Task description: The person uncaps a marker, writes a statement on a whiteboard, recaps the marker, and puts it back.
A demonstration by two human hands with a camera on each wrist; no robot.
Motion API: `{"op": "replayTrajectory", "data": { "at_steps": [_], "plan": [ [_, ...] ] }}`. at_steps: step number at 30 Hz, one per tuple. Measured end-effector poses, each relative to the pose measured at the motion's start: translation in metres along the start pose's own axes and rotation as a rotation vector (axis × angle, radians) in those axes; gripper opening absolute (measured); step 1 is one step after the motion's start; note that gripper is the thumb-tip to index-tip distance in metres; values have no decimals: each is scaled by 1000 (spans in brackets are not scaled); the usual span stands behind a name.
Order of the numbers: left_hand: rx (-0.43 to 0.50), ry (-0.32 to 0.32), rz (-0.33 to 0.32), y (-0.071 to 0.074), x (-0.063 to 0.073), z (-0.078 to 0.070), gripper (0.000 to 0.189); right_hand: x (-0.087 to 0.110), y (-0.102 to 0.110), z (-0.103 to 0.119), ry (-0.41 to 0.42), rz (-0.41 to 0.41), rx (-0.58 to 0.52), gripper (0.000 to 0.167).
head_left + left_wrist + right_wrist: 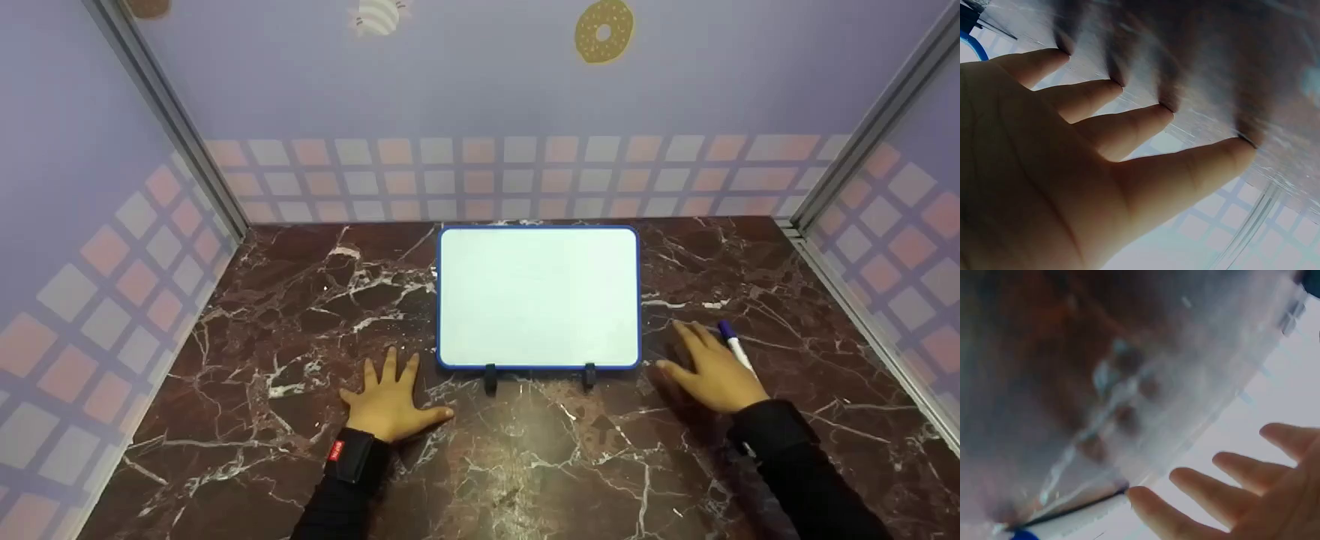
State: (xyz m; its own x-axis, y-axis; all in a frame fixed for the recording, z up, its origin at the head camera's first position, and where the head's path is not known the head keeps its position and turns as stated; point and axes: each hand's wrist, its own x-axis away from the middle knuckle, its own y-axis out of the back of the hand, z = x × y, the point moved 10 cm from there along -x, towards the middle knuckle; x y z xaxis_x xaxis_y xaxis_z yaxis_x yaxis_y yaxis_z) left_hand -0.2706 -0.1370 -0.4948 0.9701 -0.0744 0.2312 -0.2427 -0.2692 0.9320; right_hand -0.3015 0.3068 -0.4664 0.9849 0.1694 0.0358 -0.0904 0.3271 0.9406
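Note:
A small whiteboard (538, 296) with a blue frame stands at the middle of the table on two black feet (490, 379); its surface is blank. To its lower left, my left hand (386, 405) rests on the table with fingers spread, and the left wrist view shows its fingertips (1244, 147) touching the surface. My right hand (716, 375) is right of the board, fingers extended and nothing in its grasp. A white marker (739, 351) with a dark blue cap lies just beyond that hand, partly hidden by it. In the right wrist view, one fingertip appears close to the marker (1081, 518); contact is unclear.
The table (247, 360) has a dark red marbled top with white veins. Lilac panels with pink and white squares enclose it at the back (480, 97), left (52, 187) and right, joined by grey metal corner posts (176, 112).

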Motion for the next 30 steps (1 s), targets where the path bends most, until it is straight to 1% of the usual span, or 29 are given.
{"op": "replayTrajectory", "data": {
  "at_steps": [4,9,12,16,19,23,27,30],
  "plan": [
    [6,3,-1,0,-1,0,109,-1,18,-12,-45,-54,-35,84],
    [-3,16,5,-1,-1,2,109,0,26,-30,-105,-65,-27,85],
    [-4,16,3,-1,-1,3,110,0,26,-42,-141,-42,-14,86],
    [-1,11,0,-1,-2,2,110,0,20,-59,-174,45,-12,88],
    [0,10,-7,-1,-2,1,110,0,13,-67,-182,122,-17,89],
    [5,7,-8,-1,-1,1,109,0,7,-72,-182,173,-2,90],
    [12,0,-10,-2,-1,1,109,-1,8,-73,-176,155,25,85],
    [16,-3,-12,-3,-1,1,110,-4,12,-75,-178,102,50,78]
  ]
}}
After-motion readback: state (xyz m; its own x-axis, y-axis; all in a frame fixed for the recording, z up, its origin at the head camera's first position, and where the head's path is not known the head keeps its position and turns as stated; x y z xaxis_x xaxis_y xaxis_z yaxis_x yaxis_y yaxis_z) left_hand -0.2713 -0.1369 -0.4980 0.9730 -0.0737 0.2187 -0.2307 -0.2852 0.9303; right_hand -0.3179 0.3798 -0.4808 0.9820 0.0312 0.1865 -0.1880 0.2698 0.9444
